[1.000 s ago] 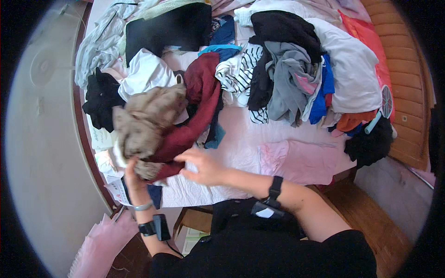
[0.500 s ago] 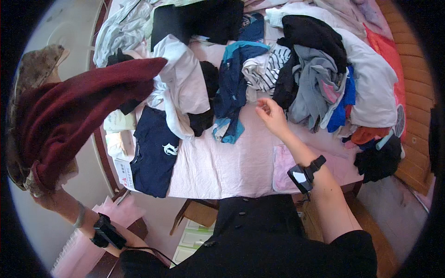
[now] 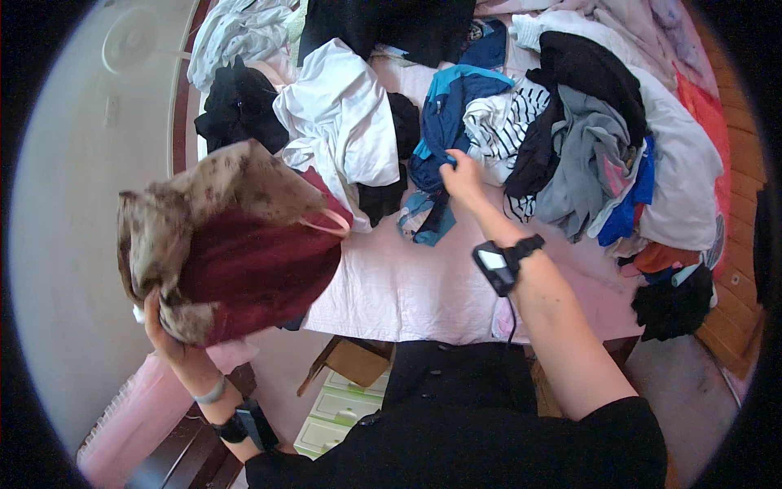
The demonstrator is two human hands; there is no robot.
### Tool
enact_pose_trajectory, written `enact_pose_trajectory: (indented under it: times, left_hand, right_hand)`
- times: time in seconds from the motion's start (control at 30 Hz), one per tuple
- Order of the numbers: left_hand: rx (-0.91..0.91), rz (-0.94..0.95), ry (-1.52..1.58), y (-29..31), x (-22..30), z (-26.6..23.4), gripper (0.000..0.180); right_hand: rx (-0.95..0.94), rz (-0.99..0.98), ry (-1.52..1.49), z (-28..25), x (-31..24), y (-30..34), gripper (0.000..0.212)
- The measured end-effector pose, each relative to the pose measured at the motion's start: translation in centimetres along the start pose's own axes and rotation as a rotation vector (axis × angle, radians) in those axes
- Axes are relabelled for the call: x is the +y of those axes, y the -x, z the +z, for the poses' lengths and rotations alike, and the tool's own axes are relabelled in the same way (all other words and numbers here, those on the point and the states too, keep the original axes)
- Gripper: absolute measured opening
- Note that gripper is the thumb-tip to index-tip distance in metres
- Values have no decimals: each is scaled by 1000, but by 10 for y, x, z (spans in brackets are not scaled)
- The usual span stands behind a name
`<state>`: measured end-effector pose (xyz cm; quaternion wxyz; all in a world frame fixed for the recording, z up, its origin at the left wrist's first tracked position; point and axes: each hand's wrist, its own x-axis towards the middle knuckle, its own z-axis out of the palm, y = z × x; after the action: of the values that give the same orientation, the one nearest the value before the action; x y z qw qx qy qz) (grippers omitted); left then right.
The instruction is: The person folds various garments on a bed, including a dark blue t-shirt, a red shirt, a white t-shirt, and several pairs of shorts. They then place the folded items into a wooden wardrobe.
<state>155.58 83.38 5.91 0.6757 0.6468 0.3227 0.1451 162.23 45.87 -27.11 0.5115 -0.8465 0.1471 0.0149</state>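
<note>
A garment, dark red on one side with a brown patterned part, hangs bunched at the left. My left hand is closed on its lower left edge, holding it up above the bed's near left side. At the middle, my right hand has its fingers pinched on a dark blue garment with lighter blue parts, which lies on the pink sheet. Just right of those fingers is a black-and-white striped garment. A white garment lies between the held garment and the blue one.
Black clothing lies at the left, and a large black piece at the back. Grey clothing and a white piece are heaped at the right. A pink sheet covers the surface. Green-edged drawers stand below.
The dark red and brown garment has swung right, over the bed's left side, with my left hand. My right hand has moved slightly up and left onto the blue garment. The view has shifted.
</note>
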Motion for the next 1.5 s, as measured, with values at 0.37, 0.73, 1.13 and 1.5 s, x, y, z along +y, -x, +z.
enact_pose_trajectory:
  times: [0.37, 0.73, 1.13, 1.5]
  left_hand:
    - [-521, -541, -230, 43, -167, 131, 49]
    - [-637, -928, 458, 136, -214, 216, 18]
    - [-1490, 180, -342, 228, -99, 42, 36]
    - [-725, 88, -709, 215, -135, -52, 57]
  right_hand:
    - [-98, 308, -1146, -192, -135, 114, 37]
    - [-1189, 269, -814, -282, -141, 259, 31]
    - [-586, -75, 322, -186, -88, 217, 59]
    - [-285, -442, -263, -116, -173, 269, 42]
